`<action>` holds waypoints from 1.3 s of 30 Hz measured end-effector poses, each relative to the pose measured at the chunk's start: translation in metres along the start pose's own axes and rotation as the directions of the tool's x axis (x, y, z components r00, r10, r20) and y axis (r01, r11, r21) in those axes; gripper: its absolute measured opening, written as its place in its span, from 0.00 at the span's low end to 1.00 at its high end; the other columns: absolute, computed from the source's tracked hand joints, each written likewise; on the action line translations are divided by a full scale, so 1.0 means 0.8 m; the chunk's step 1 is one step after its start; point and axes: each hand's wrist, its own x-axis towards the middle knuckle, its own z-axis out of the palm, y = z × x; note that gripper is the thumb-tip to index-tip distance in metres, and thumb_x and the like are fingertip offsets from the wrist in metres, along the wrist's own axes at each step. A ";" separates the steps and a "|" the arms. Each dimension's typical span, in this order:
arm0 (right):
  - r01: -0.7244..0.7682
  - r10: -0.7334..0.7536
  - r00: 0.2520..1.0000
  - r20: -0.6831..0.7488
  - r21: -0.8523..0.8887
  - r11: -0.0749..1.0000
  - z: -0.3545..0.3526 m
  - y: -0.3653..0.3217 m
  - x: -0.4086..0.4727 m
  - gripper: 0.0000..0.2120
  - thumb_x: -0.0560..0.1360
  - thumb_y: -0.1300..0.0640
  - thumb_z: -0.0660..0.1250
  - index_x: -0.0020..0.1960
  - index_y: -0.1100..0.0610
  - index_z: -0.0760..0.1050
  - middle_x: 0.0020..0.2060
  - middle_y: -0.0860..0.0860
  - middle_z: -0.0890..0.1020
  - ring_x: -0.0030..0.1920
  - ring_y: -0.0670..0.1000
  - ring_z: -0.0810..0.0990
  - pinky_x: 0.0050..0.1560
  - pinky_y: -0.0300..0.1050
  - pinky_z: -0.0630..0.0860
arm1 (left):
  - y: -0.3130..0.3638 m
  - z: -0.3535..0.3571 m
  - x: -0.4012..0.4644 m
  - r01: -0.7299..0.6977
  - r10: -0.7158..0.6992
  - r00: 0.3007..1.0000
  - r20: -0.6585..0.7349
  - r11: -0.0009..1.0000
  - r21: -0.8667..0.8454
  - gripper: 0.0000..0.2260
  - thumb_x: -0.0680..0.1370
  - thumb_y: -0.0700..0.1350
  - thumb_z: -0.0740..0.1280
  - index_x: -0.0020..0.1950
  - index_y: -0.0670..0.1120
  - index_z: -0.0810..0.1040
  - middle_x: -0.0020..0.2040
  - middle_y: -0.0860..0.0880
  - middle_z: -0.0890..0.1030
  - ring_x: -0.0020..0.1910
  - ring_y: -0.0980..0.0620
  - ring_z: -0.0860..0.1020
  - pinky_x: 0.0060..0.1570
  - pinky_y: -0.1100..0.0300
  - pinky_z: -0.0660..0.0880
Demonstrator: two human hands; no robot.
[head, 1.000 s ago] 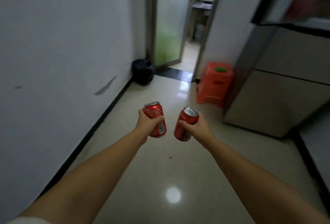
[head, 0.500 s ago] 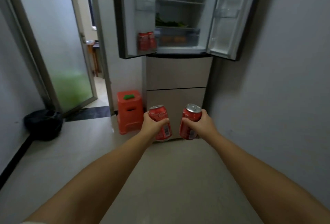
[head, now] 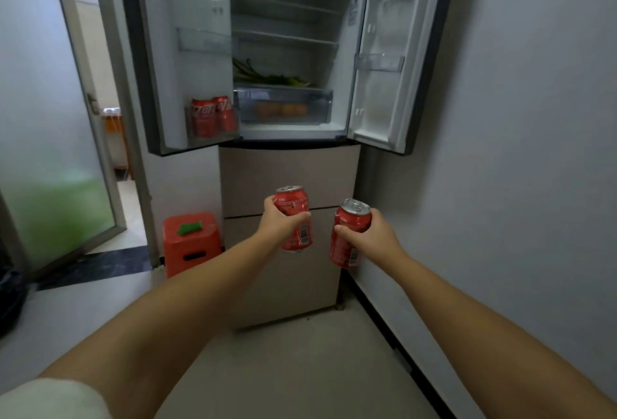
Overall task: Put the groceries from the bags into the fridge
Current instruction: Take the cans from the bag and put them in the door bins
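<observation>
My left hand (head: 278,225) grips a red soda can (head: 293,208) and my right hand (head: 377,235) grips another red soda can (head: 349,235), both upright in front of the fridge's lower drawers (head: 287,178). The fridge (head: 283,51) stands ahead with both upper doors swung open. Two red cans (head: 212,116) sit in the bottom bin of the left door. Green vegetables (head: 267,77) lie on a shelf above a clear crisper drawer (head: 283,106) holding orange fruit. The right door's bins (head: 379,62) look bare.
An orange plastic stool (head: 192,243) with a green object on top stands left of the fridge. A frosted glass door (head: 56,151) is open at left, a black bag (head: 11,298) on the floor beside it. A grey wall (head: 517,151) runs along the right.
The view swung right from the hallway to face the open fridge, and I have come closer to it. Both hands kept their cans and rose slightly.
</observation>
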 end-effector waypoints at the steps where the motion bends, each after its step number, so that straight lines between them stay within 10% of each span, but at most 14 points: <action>1: 0.005 -0.005 1.000 0.000 -0.017 1.000 -0.007 -0.001 0.021 0.28 0.69 0.51 0.75 0.64 0.55 0.68 0.52 0.48 0.77 0.52 0.49 0.76 0.52 0.43 0.72 | 0.006 0.009 0.022 -0.003 0.003 1.000 0.000 1.000 0.003 0.35 0.70 0.43 0.75 0.71 0.46 0.59 0.62 0.44 0.74 0.57 0.46 0.76 0.58 0.47 0.74; 12: 0.077 -0.078 0.996 -0.032 -0.028 0.997 -0.062 0.009 0.240 0.29 0.69 0.50 0.74 0.65 0.54 0.67 0.53 0.47 0.75 0.54 0.50 0.75 0.53 0.45 0.72 | 0.041 0.100 0.214 -0.043 0.043 0.999 0.000 0.999 0.011 0.37 0.71 0.43 0.74 0.72 0.46 0.56 0.65 0.44 0.72 0.64 0.43 0.73 0.63 0.44 0.72; 22: 0.287 -0.290 0.944 0.157 0.043 0.957 -0.037 -0.023 0.476 0.28 0.70 0.49 0.73 0.66 0.54 0.66 0.59 0.51 0.76 0.59 0.52 0.75 0.58 0.49 0.72 | 0.088 0.085 0.375 -0.120 0.117 0.952 -0.281 0.993 0.005 0.36 0.71 0.45 0.74 0.72 0.47 0.57 0.63 0.46 0.73 0.58 0.48 0.73 0.55 0.52 0.71; 30: 0.469 -0.512 0.831 0.218 0.220 0.855 0.053 -0.153 0.609 0.30 0.70 0.48 0.74 0.66 0.55 0.68 0.58 0.52 0.77 0.55 0.50 0.75 0.54 0.46 0.72 | 0.187 -0.022 0.447 -0.264 0.258 0.840 -0.478 0.963 0.055 0.27 0.70 0.42 0.76 0.62 0.46 0.65 0.59 0.42 0.77 0.56 0.43 0.79 0.56 0.42 0.77; 39: 0.629 -0.734 0.672 0.103 0.444 0.638 0.126 -0.335 0.684 0.29 0.70 0.48 0.74 0.65 0.55 0.67 0.54 0.47 0.75 0.54 0.48 0.75 0.52 0.44 0.73 | 0.351 -0.119 0.498 -0.450 0.556 0.722 -0.411 0.830 0.331 0.28 0.72 0.41 0.73 0.67 0.46 0.63 0.52 0.50 0.76 0.49 0.55 0.78 0.43 0.61 0.76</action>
